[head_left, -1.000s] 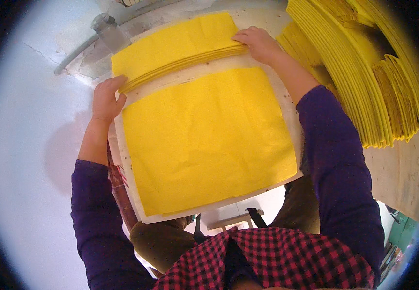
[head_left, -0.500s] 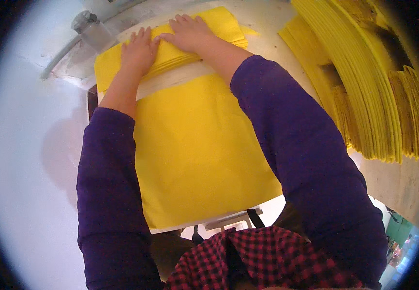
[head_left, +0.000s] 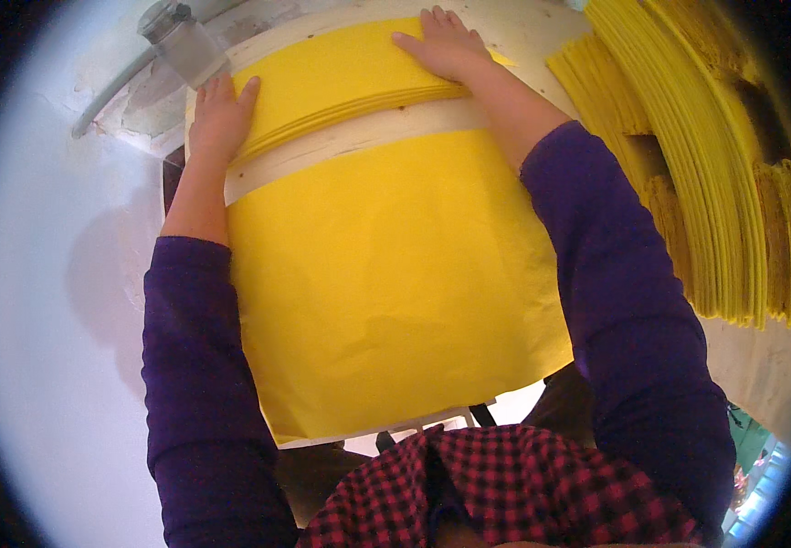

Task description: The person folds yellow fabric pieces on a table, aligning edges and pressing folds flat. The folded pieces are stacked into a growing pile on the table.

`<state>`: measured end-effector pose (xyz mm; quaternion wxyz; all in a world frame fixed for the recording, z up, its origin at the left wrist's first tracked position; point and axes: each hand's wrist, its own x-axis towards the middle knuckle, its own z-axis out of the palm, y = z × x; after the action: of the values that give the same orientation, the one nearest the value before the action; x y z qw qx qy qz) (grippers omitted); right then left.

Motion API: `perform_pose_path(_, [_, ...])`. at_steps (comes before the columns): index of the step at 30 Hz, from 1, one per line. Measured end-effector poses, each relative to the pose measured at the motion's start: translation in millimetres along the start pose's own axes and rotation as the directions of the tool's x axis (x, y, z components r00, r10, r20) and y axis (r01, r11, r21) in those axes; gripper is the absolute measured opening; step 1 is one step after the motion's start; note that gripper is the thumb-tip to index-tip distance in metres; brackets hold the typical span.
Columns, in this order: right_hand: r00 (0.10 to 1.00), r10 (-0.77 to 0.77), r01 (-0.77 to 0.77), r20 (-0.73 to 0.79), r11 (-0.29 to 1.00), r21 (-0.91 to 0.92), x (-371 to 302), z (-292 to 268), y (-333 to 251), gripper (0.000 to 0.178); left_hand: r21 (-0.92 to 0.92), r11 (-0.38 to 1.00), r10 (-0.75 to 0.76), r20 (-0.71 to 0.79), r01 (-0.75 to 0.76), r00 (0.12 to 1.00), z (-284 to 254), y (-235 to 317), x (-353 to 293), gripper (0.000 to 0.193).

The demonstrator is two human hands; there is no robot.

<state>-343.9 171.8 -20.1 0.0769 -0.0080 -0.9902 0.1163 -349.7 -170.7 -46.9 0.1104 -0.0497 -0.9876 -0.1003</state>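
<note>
- From my end, I see the folded yellow stack [head_left: 332, 68] lying just beyond the flat yellow sheet [head_left: 395, 274]
- Left hand [head_left: 219, 119] and right hand [head_left: 450, 50] rest at its ends, fingers extended, clutching nothing
- I judge this as pressing the folds; next calls for even palm pressure

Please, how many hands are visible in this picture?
2. The left hand is at the left end of the narrow yellow stack; the right hand is at its far right corner.
</note>
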Motion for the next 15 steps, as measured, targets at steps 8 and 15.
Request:
perform_pose_path(8, [0.976, 0.177, -0.173, 0.130, 0.984, -0.036, 4, -13, 29, 0.088, -0.005, 1.000, -0.029, 0.052, 0.029, 0.998, -6, -28, 3, 0.067])
perform_pose_path(15, [0.993, 0.109, -0.119, 0.052, 0.964, 0.239, -31, -64, 37, 0.082, -0.017, 0.982, -0.188, 0.013, 0.188, 0.982, -67, -77, -17, 0.068])
